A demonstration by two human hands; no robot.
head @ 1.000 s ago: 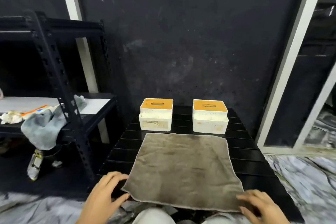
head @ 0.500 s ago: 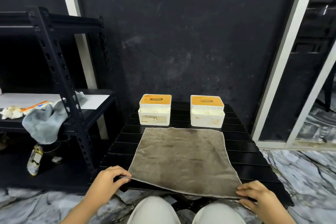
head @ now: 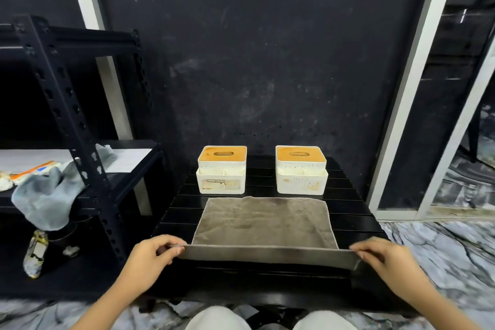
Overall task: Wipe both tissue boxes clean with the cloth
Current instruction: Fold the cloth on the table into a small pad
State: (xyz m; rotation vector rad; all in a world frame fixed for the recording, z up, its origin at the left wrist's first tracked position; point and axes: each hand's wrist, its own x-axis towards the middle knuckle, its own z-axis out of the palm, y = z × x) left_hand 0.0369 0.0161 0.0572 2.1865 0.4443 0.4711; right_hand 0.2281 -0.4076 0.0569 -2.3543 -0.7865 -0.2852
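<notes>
So there's a black metal shelving rack (head: 67, 94) taking up the left side, set against a dark wall (head: 267, 48). Next to it, in the middle, sits a low black slatted table (head: 356, 211) on a marbled grey floor (head: 442, 249).

On the table is the grey-brown cloth (head: 265, 222), spread flat over most of the front half. Its near edge is lifted off the table and pulled tight between both hands, so it shows as a straight band across the front. The far edge lies just in front of the boxes, very close to them; whether it actually touches them I can't really tell from this angle.

The left tissue box (head: 221, 170) and the right tissue box (head: 301, 170) stand side by side at the back of the table, apart from each other, both upright. White bodies, orange-brown tops with an oval slot, and both look grubby with specks and stains on the front. The left one has a label reading "TISSUE HOLDER".

Left hand (head: 152, 260) pinches the near-left corner of the cloth, fingers curled over the edge. Right hand (head: 385, 257) does the same at the near-right corner, fingers clamped on the fabric.

Smaller stuff: a light blue-grey rag (head: 45, 195) hangs off the rack's middle shelf, and a small crumpled bottle (head: 34, 252) sits below it.
</notes>
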